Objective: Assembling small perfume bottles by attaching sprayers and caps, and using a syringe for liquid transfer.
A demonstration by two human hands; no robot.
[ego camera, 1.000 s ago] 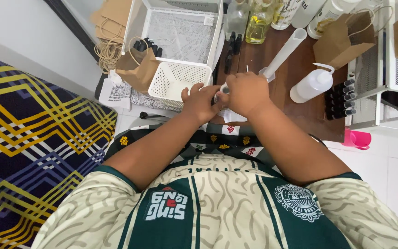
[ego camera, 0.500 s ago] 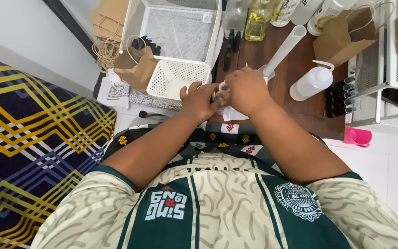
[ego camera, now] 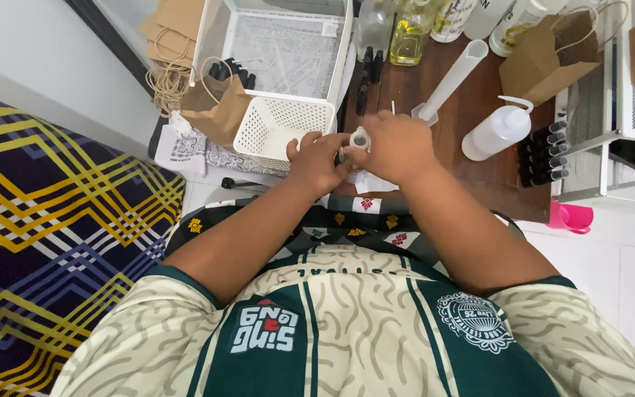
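Head view, frame centre: we see the left hand (ego camera: 316, 160) and right hand (ego camera: 397, 147) both closed around a small clear cylindrical bottle (ego camera: 359, 140). A white perforated plastic basket (ego camera: 281, 126) sits just left.

Both hands (ego camera: 361, 151) around small bottle (ego camera: 360, 138)

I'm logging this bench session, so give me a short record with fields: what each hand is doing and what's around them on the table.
left hand: steadies a small clear bottle from its side
right hand: closed over the same bottle from the other side
bottle: upright, white rim showing between the hands
table: dark brown wood
behind hands: white perforated basket, tall clear measuring cylinder
right of hands: white squeeze bottle, row of black-capped vials
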